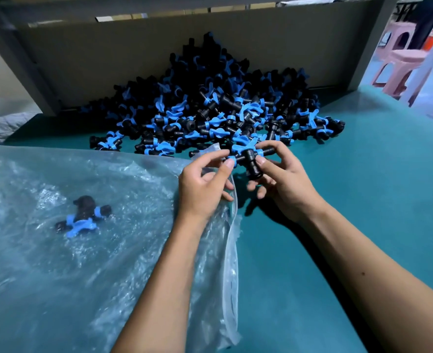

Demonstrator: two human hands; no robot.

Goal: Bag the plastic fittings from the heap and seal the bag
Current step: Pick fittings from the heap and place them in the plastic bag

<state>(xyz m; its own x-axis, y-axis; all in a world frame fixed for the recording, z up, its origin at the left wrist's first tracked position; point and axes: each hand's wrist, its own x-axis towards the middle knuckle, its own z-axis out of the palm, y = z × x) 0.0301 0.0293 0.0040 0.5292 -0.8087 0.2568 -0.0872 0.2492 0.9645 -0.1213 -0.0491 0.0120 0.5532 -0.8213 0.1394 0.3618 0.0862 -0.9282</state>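
A big heap of black and blue plastic fittings [218, 108] lies at the back of the teal table [350, 200]. A clear plastic bag [83, 263] is spread flat at the left, with one fitting [82, 219] inside it. My left hand [202, 184] grips the bag's open edge near the heap, fingers curled round the plastic. My right hand [279, 179] holds a black tee fitting with blue collars [248, 160] just in front of the heap, right beside the bag's mouth. My left thumb touches that fitting's left arm.
A brown cardboard wall [108, 54] stands behind the heap. Grey cloth [1, 123] lies at the far left. Pink plastic stools [401, 62] stand beyond the table's right back corner.
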